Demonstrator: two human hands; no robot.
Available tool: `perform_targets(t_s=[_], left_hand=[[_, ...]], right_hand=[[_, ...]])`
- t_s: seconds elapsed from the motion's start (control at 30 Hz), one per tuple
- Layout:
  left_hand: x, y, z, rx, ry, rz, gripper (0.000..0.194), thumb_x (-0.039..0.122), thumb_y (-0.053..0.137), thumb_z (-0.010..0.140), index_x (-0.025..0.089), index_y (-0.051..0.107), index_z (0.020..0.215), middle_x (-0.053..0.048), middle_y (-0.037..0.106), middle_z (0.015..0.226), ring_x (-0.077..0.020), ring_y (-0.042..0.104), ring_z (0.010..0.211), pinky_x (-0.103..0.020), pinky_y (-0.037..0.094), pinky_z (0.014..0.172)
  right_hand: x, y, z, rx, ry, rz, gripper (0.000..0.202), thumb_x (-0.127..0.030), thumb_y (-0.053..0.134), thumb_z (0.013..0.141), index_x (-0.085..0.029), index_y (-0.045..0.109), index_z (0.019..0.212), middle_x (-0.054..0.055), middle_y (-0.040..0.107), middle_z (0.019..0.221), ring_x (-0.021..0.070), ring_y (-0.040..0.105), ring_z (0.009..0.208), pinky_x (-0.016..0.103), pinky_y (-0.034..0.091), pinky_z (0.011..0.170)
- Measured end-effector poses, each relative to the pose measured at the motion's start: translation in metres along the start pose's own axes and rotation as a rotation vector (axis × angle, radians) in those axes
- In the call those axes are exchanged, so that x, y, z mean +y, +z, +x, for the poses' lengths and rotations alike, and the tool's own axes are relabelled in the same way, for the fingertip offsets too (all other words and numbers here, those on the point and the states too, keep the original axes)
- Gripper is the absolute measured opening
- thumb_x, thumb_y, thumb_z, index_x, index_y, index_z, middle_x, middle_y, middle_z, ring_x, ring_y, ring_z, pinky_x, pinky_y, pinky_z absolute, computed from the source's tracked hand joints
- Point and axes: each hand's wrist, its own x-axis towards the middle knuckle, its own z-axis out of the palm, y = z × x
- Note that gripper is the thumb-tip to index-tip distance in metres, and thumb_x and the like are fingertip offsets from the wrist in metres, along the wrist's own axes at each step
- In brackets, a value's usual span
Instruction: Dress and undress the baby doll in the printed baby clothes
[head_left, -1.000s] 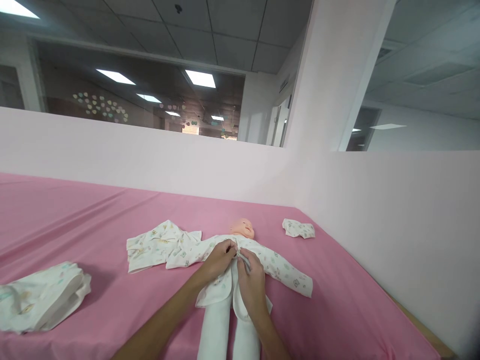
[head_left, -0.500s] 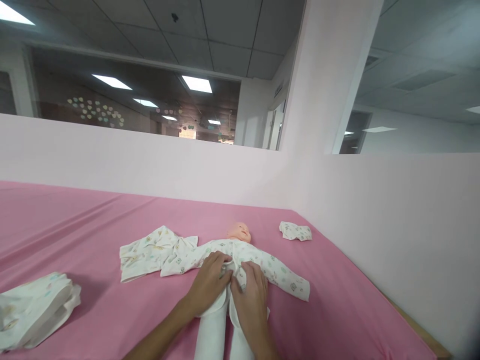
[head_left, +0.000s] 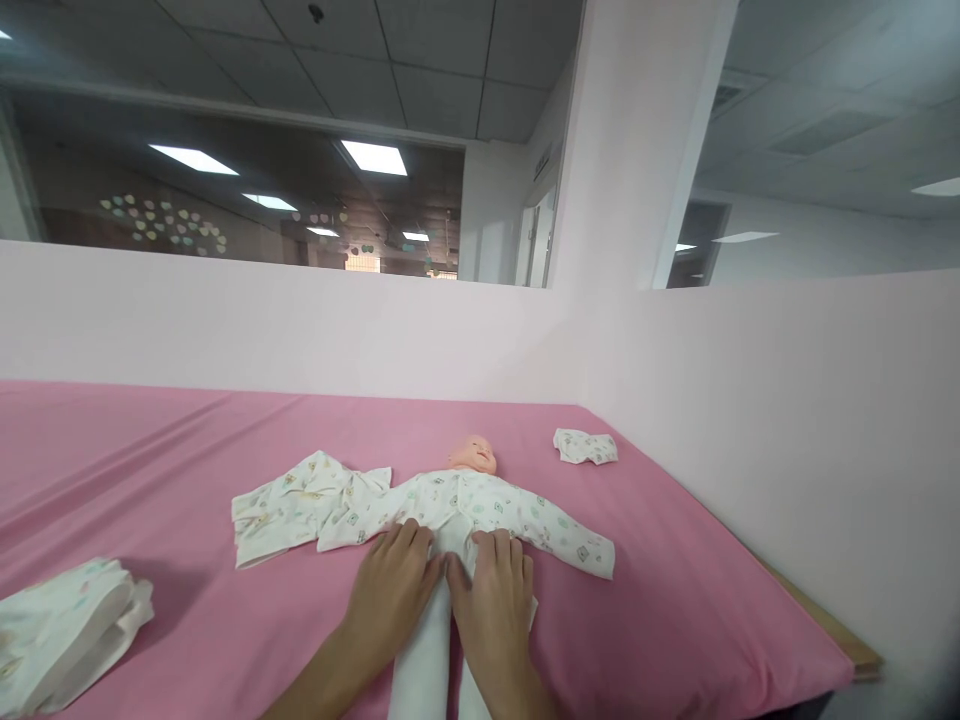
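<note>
A baby doll lies on its back on the pink sheet, head away from me. It wears a long-sleeved white baby shirt with small prints, its sleeves spread to both sides. Plain white pants cover the legs, which point toward me. At the doll's waist, my left hand and my right hand lie side by side, thumbs nearly touching. Both have their fingers curled over the top of the pants, gripping the cloth. The cloth beneath the fingers is partly hidden.
A printed white garment lies against the doll's sleeve on the left. Another folded one is at the near left, and a small one at the far right. White walls with windows border the pink sheet.
My hands have shifted slightly down and flattened over the waist, and the white pants top now shows smoother between them. The view has turned slightly right.
</note>
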Motion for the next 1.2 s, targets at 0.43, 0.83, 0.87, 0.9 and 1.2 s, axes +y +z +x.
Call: perform_targets(t_s=[0.43,0.83,0.87,0.9,1.2], left_hand=[[-0.024,-0.001,0.026,-0.171,-0.209,-0.105,0.022,0.026,0.03,0.093,0.021,0.047,0.081,-0.006,0.066,0.087,-0.0223,0.059,0.078,-0.031,0.034,0.066],[-0.034,0.003,0.044,-0.111,-0.219,-0.296,0.021,0.034,0.04,0.088,0.022,0.056,0.093,0.005,0.047,0.059,-0.0181,0.051,0.062,-0.026,0.028,0.057],[-0.032,0.002,0.044,-0.098,-0.217,-0.314,0.022,0.035,0.039,0.089,0.022,0.056,0.094,0.005,0.047,0.059,-0.0183,0.051,0.062,-0.026,0.029,0.058],[-0.029,0.001,0.044,-0.086,-0.209,-0.332,0.023,0.036,0.038,0.089,0.023,0.056,0.095,0.005,0.048,0.06,-0.0185,0.052,0.063,-0.027,0.03,0.059],[-0.006,-0.007,0.029,-0.002,0.024,-0.357,0.016,0.024,0.031,0.092,0.024,0.046,0.096,0.001,0.059,0.081,-0.0185,0.055,0.072,-0.029,0.037,0.066]], right_hand=[[0.008,-0.001,-0.003,0.061,0.07,0.251,0.017,-0.009,0.049,0.077,-0.023,0.055,0.069,0.001,0.063,0.07,0.0214,0.054,0.072,0.035,0.037,0.074],[0.009,-0.016,0.005,-0.138,0.366,0.671,0.015,-0.021,0.038,0.086,-0.024,0.048,0.074,-0.003,0.055,0.069,0.017,0.052,0.067,0.028,0.039,0.059],[0.01,-0.016,0.006,-0.134,0.378,0.691,0.016,-0.022,0.038,0.086,-0.024,0.048,0.075,-0.003,0.054,0.067,0.0163,0.052,0.065,0.027,0.039,0.058],[0.011,-0.015,0.007,-0.127,0.384,0.702,0.016,-0.022,0.038,0.086,-0.024,0.049,0.075,-0.004,0.055,0.067,0.0159,0.052,0.064,0.027,0.038,0.057],[0.011,-0.013,-0.004,-0.031,0.204,0.441,0.006,-0.03,0.055,0.081,-0.024,0.055,0.078,-0.001,0.062,0.067,0.0198,0.058,0.067,0.032,0.041,0.065]])
